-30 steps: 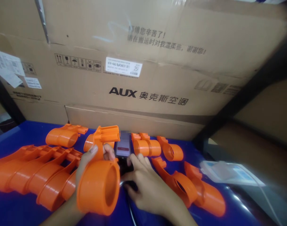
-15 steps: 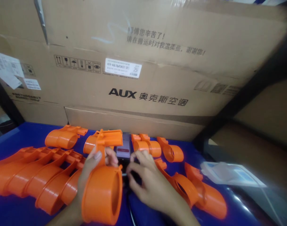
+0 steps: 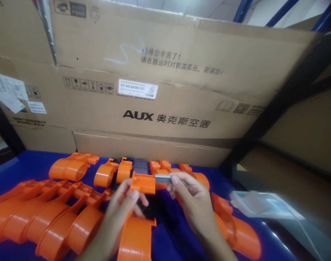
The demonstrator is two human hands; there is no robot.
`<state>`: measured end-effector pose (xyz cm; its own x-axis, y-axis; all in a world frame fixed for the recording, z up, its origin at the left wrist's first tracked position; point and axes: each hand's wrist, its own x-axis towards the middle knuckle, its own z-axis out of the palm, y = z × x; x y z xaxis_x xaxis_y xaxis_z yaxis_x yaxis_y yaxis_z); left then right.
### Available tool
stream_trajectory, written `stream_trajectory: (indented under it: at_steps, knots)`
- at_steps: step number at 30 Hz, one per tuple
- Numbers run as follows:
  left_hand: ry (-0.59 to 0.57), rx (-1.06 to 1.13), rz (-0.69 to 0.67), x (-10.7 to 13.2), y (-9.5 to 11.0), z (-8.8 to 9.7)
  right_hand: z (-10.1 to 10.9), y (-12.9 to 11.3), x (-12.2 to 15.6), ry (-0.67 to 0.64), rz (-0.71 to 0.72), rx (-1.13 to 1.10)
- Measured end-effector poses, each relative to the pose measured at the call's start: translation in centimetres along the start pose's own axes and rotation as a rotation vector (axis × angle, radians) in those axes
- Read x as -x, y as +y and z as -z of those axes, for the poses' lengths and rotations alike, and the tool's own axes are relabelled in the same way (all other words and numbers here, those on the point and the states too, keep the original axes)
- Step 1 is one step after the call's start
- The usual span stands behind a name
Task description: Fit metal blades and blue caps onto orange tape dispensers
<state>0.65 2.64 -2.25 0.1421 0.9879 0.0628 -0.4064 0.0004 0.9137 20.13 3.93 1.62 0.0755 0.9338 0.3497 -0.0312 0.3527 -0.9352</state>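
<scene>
- The blue bench (image 3: 21, 165) is backed by a large cardboard carton (image 3: 100, 108), which is printed "AUX" with Chinese characters and marked by a white label (image 3: 138, 89).
- The scene is framed by a slanting black post (image 3: 9, 130) at left and a thicker black brace (image 3: 263, 127) at right; blue beams (image 3: 243, 11) and a pale ceiling (image 3: 165, 4) are seen above the carton.
- Overlapping orange ringed plastic holders (image 3: 55, 217) are lined up at left; more are set along the rear and at right.
- A dark smartphone (image 3: 140, 166) is placed among the rear ones, near the carton.
- A white-and-blue packet (image 3: 263, 204) is seen at far right.
- Above the bench's middle, one orange holder (image 3: 135, 239) is gripped at its neck by the left hand (image 3: 122, 208), fingers curled around it.
- A grey metal piece (image 3: 163, 178) is pinched between thumb and fingers of the right hand (image 3: 194, 197), its end at the holder's slotted head.
</scene>
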Motion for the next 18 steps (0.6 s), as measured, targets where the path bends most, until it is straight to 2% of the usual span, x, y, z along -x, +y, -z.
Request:
stream_trajectory:
  at_steps: [12,18]
  knots:
    - [0.005,-0.051,-0.020,0.43,0.59,-0.63,-0.06,-0.13,-0.05,0.044,0.008,-0.002]
    - [0.008,-0.092,-0.057,0.53,0.58,-0.65,-0.08,-0.06,0.03,0.012,-0.008,0.011]
